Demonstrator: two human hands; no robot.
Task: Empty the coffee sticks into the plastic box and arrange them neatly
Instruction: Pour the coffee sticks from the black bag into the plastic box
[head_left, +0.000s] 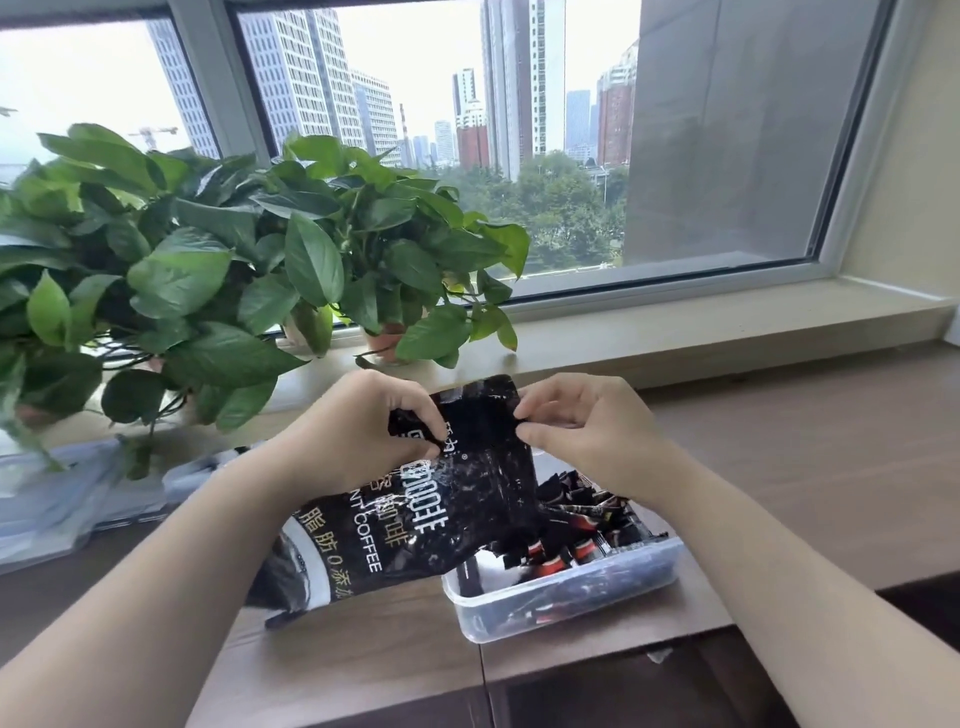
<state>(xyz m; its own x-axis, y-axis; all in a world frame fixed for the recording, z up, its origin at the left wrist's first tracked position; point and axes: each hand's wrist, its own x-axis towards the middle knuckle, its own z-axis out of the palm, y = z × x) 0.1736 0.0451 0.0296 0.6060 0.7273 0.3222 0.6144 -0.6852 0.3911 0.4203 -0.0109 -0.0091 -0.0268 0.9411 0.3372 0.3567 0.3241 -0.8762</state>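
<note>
A black instant-coffee bag (426, 509) with white lettering hangs upended and tilted over the left end of the clear plastic box (571, 597). My left hand (363, 431) pinches the bag's raised upper edge on the left. My right hand (582, 421) pinches the same edge on the right. The bag's lower part covers the box's left side. Several black and red coffee sticks (587, 525) lie jumbled in the box, some poking above its rim.
Leafy potted plants (208, 270) crowd the windowsill (727, 332) at left and centre. Clear plastic lids or containers (62, 499) lie on the wooden table (805, 467) at far left. The table's front edge runs just below the box.
</note>
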